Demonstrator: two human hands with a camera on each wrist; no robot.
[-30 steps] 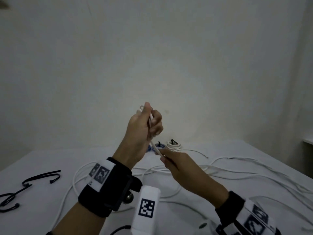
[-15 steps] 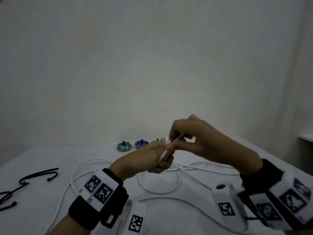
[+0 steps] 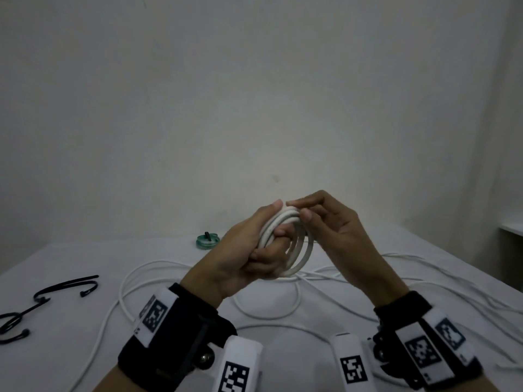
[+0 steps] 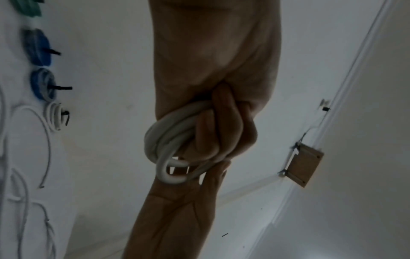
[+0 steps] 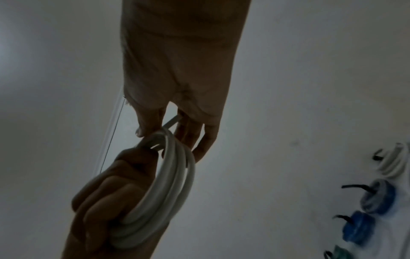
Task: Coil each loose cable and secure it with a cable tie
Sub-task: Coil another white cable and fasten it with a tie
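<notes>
L hand (image 3: pixel 240 250) fingers grip white cable coil (image 3: pixel 294 244); R hand (image 3: pixel 336 230) fingers pinch coil top. Coiling step, prob. unfinished; next: grab black cable tie (image 3: pixel 68 287) off surface (image 3: pixel 85 349).

No readable text, brand, number or sign in any view. Only markings: black-and-white square code patterns on the white tags of the left wristband (image 3: pixel 154 314) and right wristband (image 3: pixel 424 352), and on two white camera housings (image 3: pixel 237 369) below the wrists; these carry no legible characters.
</notes>
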